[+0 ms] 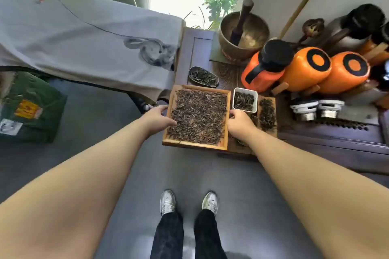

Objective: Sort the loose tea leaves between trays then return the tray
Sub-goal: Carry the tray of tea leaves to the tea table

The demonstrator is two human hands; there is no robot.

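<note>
Head view: the square light-wood tray [224, 120], filled w/ loose dark tea leaves [199, 116], sits at the near-left corner of the dark wooden tea table [328, 139]; its near edge hangs a bit over the table edge. The left hand [156, 116] grasps the tray's 9 o'clock rim, thumb on top near the leaves, fingers curled over the edge. The right hand [239, 123] holds the 3 o'clock rim, fingers bent around it.

At 3 o'clock of the tray, just beside it, stands a small white square dish [245, 91] w/ tea, and further right a narrow wooden tray [273, 132] w/ darker tea. At 12 o'clock lies a dark oval scoop dish [203, 76] w/ leaves. At 1–2 o'clock are a brass bowl [244, 33] w/ a dark stick inside, and three orange-black canisters [305, 69]. At 10 o'clock hangs a grey painted cloth [84, 38].
</note>
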